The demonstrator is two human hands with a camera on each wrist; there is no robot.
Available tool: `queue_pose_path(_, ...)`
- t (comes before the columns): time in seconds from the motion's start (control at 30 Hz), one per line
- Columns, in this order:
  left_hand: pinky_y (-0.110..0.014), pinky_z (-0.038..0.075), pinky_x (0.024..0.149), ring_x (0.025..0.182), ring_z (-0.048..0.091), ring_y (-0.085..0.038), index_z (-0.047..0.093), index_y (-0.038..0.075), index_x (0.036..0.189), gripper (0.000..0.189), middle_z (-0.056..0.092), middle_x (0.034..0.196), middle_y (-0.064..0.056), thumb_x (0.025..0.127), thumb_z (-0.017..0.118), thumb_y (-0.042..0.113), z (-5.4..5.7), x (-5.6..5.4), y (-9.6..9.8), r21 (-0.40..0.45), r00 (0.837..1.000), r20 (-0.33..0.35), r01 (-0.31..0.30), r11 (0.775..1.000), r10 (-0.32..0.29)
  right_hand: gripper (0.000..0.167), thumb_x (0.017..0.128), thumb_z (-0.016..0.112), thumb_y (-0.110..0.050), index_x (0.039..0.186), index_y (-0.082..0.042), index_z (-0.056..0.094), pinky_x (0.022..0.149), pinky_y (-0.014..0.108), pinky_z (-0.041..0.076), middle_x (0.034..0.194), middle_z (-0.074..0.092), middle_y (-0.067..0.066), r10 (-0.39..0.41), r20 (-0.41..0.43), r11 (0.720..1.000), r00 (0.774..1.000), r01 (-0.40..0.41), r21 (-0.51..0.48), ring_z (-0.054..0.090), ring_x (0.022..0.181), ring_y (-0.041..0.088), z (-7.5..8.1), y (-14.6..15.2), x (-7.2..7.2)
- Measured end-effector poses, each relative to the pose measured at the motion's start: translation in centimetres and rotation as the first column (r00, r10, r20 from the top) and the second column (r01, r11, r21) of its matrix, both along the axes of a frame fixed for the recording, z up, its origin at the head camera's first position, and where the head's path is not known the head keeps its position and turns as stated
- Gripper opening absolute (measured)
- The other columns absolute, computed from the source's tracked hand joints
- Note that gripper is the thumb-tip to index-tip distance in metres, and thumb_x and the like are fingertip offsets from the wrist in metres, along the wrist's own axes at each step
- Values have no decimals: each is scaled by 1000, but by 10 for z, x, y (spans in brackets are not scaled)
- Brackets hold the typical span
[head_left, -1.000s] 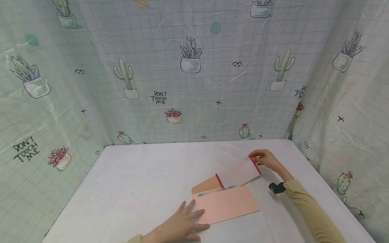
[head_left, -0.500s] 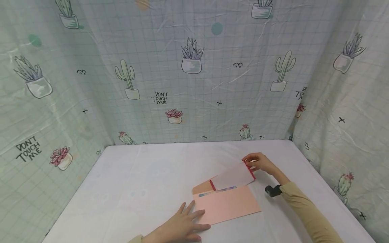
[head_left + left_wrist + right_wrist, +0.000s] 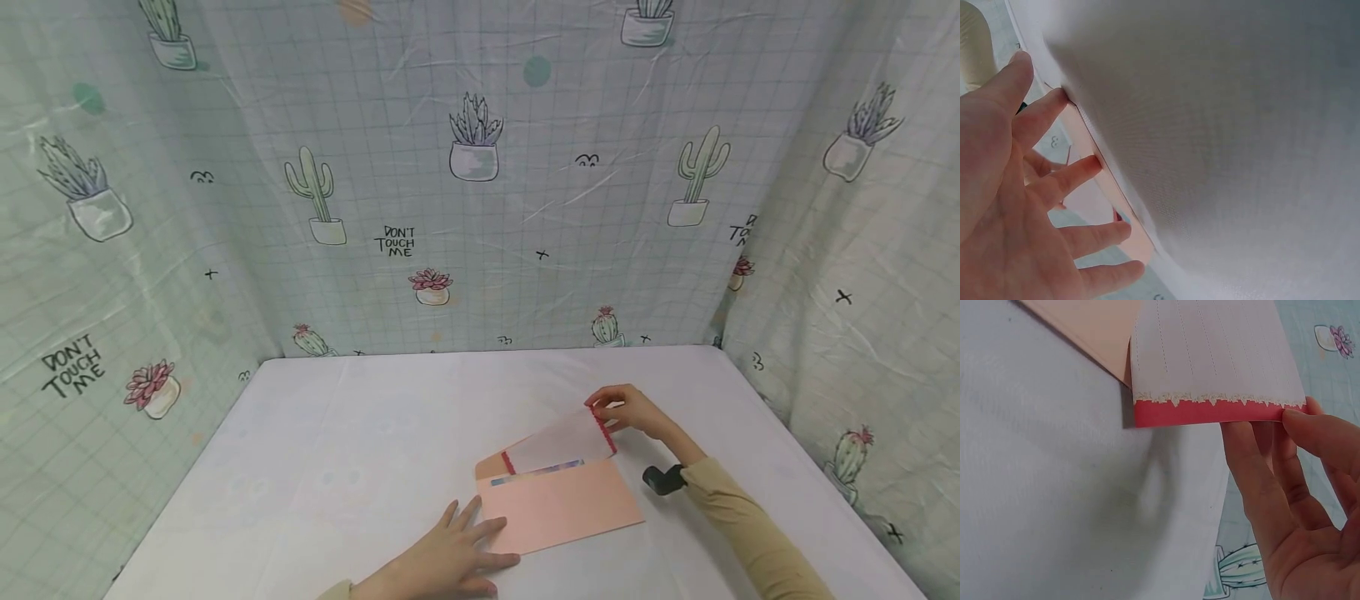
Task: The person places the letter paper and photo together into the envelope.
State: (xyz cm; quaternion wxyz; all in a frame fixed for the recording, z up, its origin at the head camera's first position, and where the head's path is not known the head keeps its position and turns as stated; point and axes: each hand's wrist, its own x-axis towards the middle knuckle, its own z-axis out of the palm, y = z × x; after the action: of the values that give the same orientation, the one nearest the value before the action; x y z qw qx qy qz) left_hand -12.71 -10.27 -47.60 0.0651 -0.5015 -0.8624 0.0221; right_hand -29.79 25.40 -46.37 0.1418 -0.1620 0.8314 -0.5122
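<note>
A peach envelope (image 3: 564,510) lies on the white table, its flap (image 3: 489,467) spread toward the back. Along its mouth shows a blue-purple strip (image 3: 537,472). My left hand (image 3: 450,550) rests at the envelope's left side with fingers spread; in the left wrist view the straight fingertips (image 3: 1091,164) touch it. With thumb and fingers, my right hand (image 3: 628,413) pinches the far right corner of a lined sheet of letter paper (image 3: 1210,350) with red end borders. The sheet (image 3: 562,442) slants above the flap, and its near edge meets the envelope's mouth; how far it reaches inside is hidden.
A black wrist camera (image 3: 664,480) sits by the right sleeve (image 3: 738,517). Behind the white table (image 3: 360,433) hangs a cactus-print curtain (image 3: 360,150), which also closes off both sides.
My right hand has moved left and toward me, carrying the letter paper closer over the flap and mouth of the envelope. My left hand stays at the envelope's left side.
</note>
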Motion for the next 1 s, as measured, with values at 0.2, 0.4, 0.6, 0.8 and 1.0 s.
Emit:
queue_pose_path(0.2,-56,44,81,118,43,-45,50,37,125,46,49,132,-5,85,37,57,-1,-2,0,6,999,35,-2,1000,2,26,86,57,-10,109,4,57,66,38,54,93,57,18,-9,-13,1000,1000,9,2,58,74,17,-3,-4,2)
queue_pose_path(0.4,-59,41,84,120,40,-46,48,36,127,47,46,135,-6,86,35,56,0,-1,0,10,994,109,-22,1000,20,26,86,57,-10,108,3,57,66,37,54,93,57,17,-14,-13,1000,1000,14,-1,57,75,17,-7,-6,3)
queue_pose_path(0.6,-59,41,84,120,40,-46,48,36,126,46,46,135,-5,86,35,56,-1,-1,-1,18,994,109,-26,999,24,26,85,58,-10,108,3,58,65,37,54,92,57,15,-16,-5,1000,1000,16,-20,57,74,16,-12,-11,3)
queue_pose_path(0.8,-58,42,83,119,41,-46,49,38,125,45,48,133,-4,86,34,56,-4,-3,-2,18,998,69,-17,1000,16,25,85,58,-10,106,2,58,64,35,54,91,58,14,-6,-17,1000,1000,6,-20,57,72,14,-18,-15,3)
queue_pose_path(1.0,-57,43,82,118,42,-45,49,38,125,45,48,132,-4,86,35,57,-4,-4,-2,8,999,49,-11,1000,11,23,86,57,-9,106,2,58,64,36,54,92,58,15,-6,-19,1000,1000,5,-14,57,72,16,-20,-18,6)
